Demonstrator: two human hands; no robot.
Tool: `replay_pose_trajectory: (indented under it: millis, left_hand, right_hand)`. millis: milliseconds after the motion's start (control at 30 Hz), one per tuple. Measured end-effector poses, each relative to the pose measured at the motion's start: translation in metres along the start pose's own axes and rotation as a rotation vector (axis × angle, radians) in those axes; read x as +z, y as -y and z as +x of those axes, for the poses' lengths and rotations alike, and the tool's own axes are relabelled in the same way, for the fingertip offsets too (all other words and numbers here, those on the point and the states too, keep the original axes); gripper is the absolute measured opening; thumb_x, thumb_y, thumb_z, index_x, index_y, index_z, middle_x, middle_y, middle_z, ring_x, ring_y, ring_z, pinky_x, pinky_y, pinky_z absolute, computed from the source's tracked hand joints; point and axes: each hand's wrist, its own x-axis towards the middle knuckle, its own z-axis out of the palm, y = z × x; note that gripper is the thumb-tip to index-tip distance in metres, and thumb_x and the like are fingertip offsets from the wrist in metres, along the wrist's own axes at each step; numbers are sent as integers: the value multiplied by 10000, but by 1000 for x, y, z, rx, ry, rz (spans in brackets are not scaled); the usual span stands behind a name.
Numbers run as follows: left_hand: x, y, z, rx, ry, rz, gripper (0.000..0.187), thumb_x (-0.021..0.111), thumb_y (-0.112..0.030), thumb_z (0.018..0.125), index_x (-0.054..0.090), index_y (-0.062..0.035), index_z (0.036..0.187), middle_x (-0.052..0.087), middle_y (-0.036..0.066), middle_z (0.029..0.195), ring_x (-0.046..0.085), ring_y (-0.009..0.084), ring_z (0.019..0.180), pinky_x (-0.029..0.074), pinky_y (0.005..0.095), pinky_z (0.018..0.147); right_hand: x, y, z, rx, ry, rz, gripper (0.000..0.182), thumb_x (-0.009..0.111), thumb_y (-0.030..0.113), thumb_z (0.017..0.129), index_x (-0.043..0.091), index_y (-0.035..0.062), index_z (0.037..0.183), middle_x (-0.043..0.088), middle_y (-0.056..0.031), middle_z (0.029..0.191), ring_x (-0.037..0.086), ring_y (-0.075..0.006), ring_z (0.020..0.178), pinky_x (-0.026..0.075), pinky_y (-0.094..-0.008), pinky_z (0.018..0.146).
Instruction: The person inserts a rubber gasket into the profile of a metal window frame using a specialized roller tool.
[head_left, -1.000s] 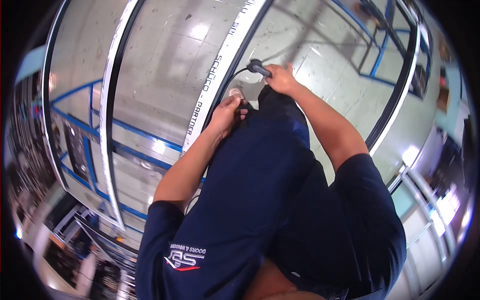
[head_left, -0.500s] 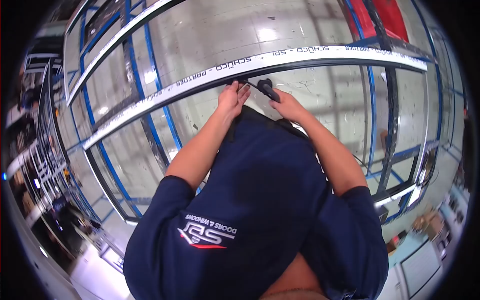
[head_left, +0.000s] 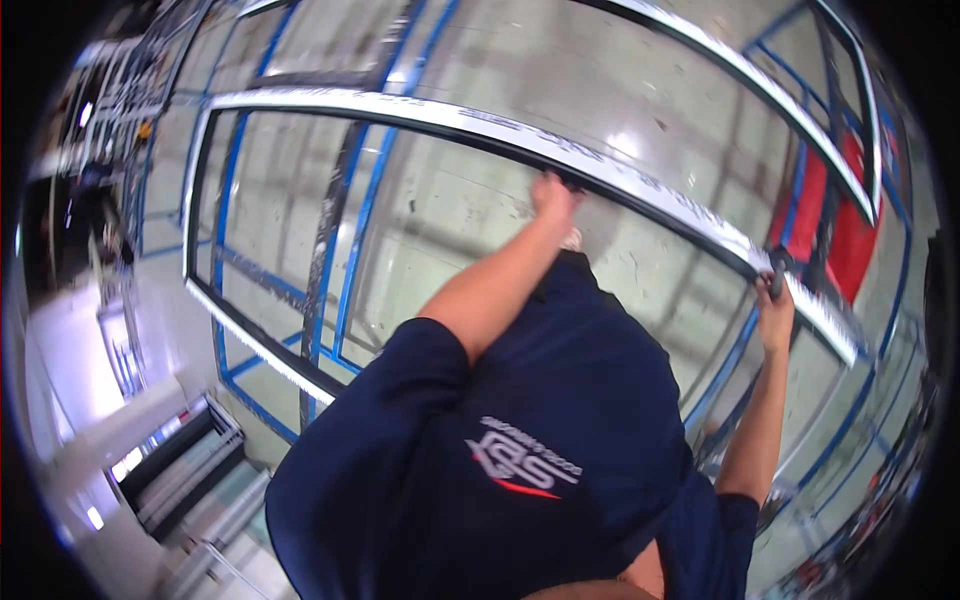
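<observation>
A long window or door frame [head_left: 455, 122], white-taped with printed lettering and black along its inner edge, runs across in front of me. My left hand [head_left: 555, 205] is at the inner edge of its near-centre rail, fingers curled together; a small dark bit shows at the fingertips, too blurred to name. Farther right, my right hand [head_left: 775, 315] is wrapped round a black tool with a rounded head [head_left: 780, 265]. The tool is over the same rail near its right end. Blur hides whether it touches the rail.
Blue and black support bars [head_left: 345, 215] run beneath the frame. A second white frame [head_left: 740, 65] lies beyond it at the upper right. Red material [head_left: 850, 235] hangs by the right end. Racks with stacked profiles [head_left: 110, 225] stand at the left.
My right hand has gone far to the right along the rail with the black tool, away from my left hand. The view has turned, so the frame now slants down to the right.
</observation>
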Motion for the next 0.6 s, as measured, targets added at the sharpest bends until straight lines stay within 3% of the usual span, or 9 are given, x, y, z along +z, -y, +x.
replay_pose_trajectory:
  millis: [33,67,167,200,267,367,433,533,600]
  left_hand:
    - [0,5,5,15,-37,15,296,427,-274,1034,522,-53,1206,587,138,1195,610,315,1017,530,521,852]
    - [1,5,8,18,-76,127,304,430,-282,1025,553,-42,1164,611,141,1147,624,301,1024,563,491,791]
    - [12,-2,-4,95,-210,196,339,436,-347,1032,551,-29,1056,650,129,918,668,245,691,582,390,539]
    - [13,3,2,134,-249,186,437,421,-370,1032,596,28,1066,673,167,897,661,266,587,551,361,478]
    - [11,8,8,118,-274,218,451,405,-392,1034,612,-1,1120,673,165,921,668,253,603,534,338,435]
    - [15,7,9,116,-330,238,487,373,-411,1038,610,-13,1189,689,196,1017,700,328,762,581,409,589]
    - [12,28,34,276,-522,461,550,332,-446,1039,612,-9,1220,670,235,1144,660,412,992,545,466,840]
    - [29,-2,-5,215,-515,431,612,307,-487,1032,632,4,1200,635,261,1209,575,452,1143,447,468,998]
    - [37,-9,-14,249,-569,408,626,306,-492,1032,660,12,1146,644,266,1179,587,441,1134,462,470,976]
  right_hand:
    - [0,15,6,-9,1,-75,217,620,115,959,623,7,1147,635,-33,925,556,-136,811,476,-285,777]
    - [2,2,24,-214,-50,-92,202,626,104,944,626,4,1121,637,-49,917,577,-151,825,477,-288,790]
    - [2,3,45,-263,-8,-127,150,612,50,921,605,-8,1059,636,-82,892,606,-166,854,474,-296,831]
    - [3,2,48,-344,5,-92,144,607,30,920,605,-13,1057,631,-79,876,595,-151,847,471,-291,825]
    - [0,-11,65,-338,46,-154,136,616,26,914,604,-14,1043,620,-73,869,582,-139,842,467,-286,817]
    - [-6,-8,78,-320,143,-259,170,637,49,891,635,-1,1053,638,-61,874,594,-152,843,467,-294,813]
    - [-5,-3,87,-355,213,-238,168,638,60,882,645,5,1041,639,-49,862,592,-147,836,465,-294,800]
    - [-7,9,86,-358,285,-195,161,634,70,873,654,21,1025,627,-30,840,573,-129,787,460,-285,756]
    - [-6,-3,99,-342,332,-142,157,642,71,872,653,26,1022,609,1,807,553,-111,730,445,-264,688]
